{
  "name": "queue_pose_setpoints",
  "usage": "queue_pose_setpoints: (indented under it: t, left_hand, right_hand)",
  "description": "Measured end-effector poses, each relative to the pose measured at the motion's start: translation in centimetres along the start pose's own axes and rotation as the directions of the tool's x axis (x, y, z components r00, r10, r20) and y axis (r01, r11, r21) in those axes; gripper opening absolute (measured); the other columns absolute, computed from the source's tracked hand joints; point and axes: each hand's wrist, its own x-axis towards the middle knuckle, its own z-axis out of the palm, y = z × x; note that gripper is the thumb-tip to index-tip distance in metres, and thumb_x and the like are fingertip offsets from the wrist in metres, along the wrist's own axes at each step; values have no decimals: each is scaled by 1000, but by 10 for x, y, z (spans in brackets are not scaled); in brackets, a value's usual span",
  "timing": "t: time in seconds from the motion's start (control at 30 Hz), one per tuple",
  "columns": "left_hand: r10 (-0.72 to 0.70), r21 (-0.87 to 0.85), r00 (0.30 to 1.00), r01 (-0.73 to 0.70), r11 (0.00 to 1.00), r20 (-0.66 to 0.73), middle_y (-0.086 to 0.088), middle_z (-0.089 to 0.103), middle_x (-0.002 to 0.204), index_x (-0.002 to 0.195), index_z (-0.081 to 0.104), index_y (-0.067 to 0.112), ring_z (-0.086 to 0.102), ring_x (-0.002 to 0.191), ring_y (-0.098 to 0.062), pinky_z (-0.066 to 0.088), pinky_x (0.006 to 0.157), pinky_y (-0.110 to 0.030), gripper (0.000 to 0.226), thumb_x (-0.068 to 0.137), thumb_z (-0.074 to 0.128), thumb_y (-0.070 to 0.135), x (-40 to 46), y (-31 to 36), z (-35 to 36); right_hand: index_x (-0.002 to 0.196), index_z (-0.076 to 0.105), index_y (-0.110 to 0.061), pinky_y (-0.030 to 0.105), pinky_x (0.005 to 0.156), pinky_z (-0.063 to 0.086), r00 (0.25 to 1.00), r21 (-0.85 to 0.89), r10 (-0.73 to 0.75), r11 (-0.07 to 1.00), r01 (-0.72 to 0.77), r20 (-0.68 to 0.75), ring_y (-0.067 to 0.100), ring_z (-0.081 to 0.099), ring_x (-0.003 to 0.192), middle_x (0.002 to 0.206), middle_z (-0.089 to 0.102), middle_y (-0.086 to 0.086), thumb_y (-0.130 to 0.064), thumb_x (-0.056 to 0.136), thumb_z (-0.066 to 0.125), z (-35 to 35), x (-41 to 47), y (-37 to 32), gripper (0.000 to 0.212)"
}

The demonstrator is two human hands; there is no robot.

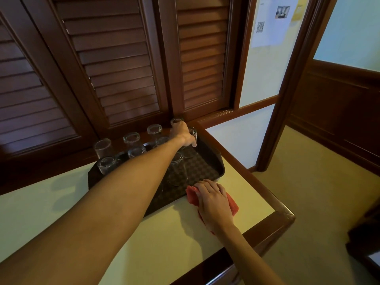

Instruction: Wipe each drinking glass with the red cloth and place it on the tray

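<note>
Louvred shutters (115,64) back the cream table (61,202); left hand (183,133) grips a glass (192,133), right hand (213,202) presses flat on the red cloth (232,204).

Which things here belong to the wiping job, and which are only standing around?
Belong to the job:
- drinking glasses, upside down
- red cloth, under the right hand
- tray
- left hand, on a far glass

Only around:
- louvred shutters
- paper notices on the wall
- table

Home interior, louvered wooden shutters (115,64), carpeted floor (320,202)
</note>
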Motion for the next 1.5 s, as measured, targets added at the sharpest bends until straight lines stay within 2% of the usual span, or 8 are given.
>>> queue_pose_setpoints:
  t: [0.4, 0.6, 0.77, 1.0, 1.17, 1.27, 1.37, 1.5]
  left_hand:
    - [8, -29, 1000, -8, 1000, 7, -20, 52, 148, 141, 53, -1, 51, 138, -36, 49, 105, -41, 81, 75, 94, 25, -8, 3, -6]
    - [119, -126, 947, -163, 979, -297, -2, 74, 113, 117, 72, 17, 68, 110, -22, 48, 84, -30, 39, 84, 84, 36, -35, -11, -35]
    - [170, -155, 859, -275, 949, -483, 11, 76, 87, 93, 75, 29, 71, 91, -13, 49, 86, -24, 2, 91, 74, 30, -104, -65, -66]
    - [-2, -199, 680, -212, 957, -733, 9, 72, 76, 87, 74, 23, 73, 74, -15, 56, 72, -31, 3, 90, 75, 24, -211, -234, -112]
    - [-231, -288, 451, -60, 956, -862, -8, 64, 95, 102, 60, 9, 61, 85, -27, 51, 76, -42, 19, 95, 72, 22, -282, -358, -135]
    - [-400, -353, 381, 190, 916, -834, -17, 58, 113, 113, 55, 3, 57, 105, -36, 46, 92, -49, 39, 89, 80, 21, -308, -418, -147]
    - [-532, -432, 367, 322, 842, -763, -22, 52, 130, 128, 50, 2, 50, 121, -41, 44, 102, -55, 64, 82, 87, 26, -320, -460, -160]
    - [-666, -529, 483, 406, 745, -568, -22, 36, 157, 154, 28, 4, 37, 145, -41, 39, 117, -55, 105, 77, 91, 39, -311, -507, -174]
  right_hand:
    - [145, 42, -36, 36, 123, 15, 999, -38, 7, 999, -5, 40, 14, 32, 147, 152, 44, -14, -42, 99, 57, 0, 1, 1, 49]
    - [137, 50, -36, 43, 122, 23, 1000, -10, -2, 1000, 2, -19, 18, 26, 146, 152, 38, -8, -45, 103, 36, -4, -4, -1, 38]
    - [137, 53, -30, 48, 110, 38, 999, -134, -25, 991, 23, -19, 25, 40, 133, 142, 45, 2, -38, 97, 57, -10, -9, -8, 41]
    - [139, 57, -18, 50, 96, 51, 997, -85, -59, 995, 55, -47, 35, 66, 111, 136, 62, 12, -39, 96, 45, 8, -31, -52, 49]
    - [115, 61, -24, 38, 64, 61, 964, 189, -263, 945, 267, -48, 13, 66, 65, 104, 68, -1, -20, 98, 57, 61, -57, -187, 18]
    - [109, 69, -22, 28, 78, 53, 917, 219, -392, 890, 399, -77, 14, 69, 79, 103, 71, -3, -28, 94, 49, 97, -67, -265, 25]
    - [108, 70, -23, 34, 83, 55, 911, 227, -411, 886, 405, -25, 15, 69, 87, 106, 71, -5, -23, 92, 55, 124, -81, -315, 22]
    - [102, 68, -25, 34, 69, 59, 905, 179, -422, 888, 423, -46, 13, 69, 77, 99, 70, -5, -16, 85, 65, 142, -88, -330, 20]
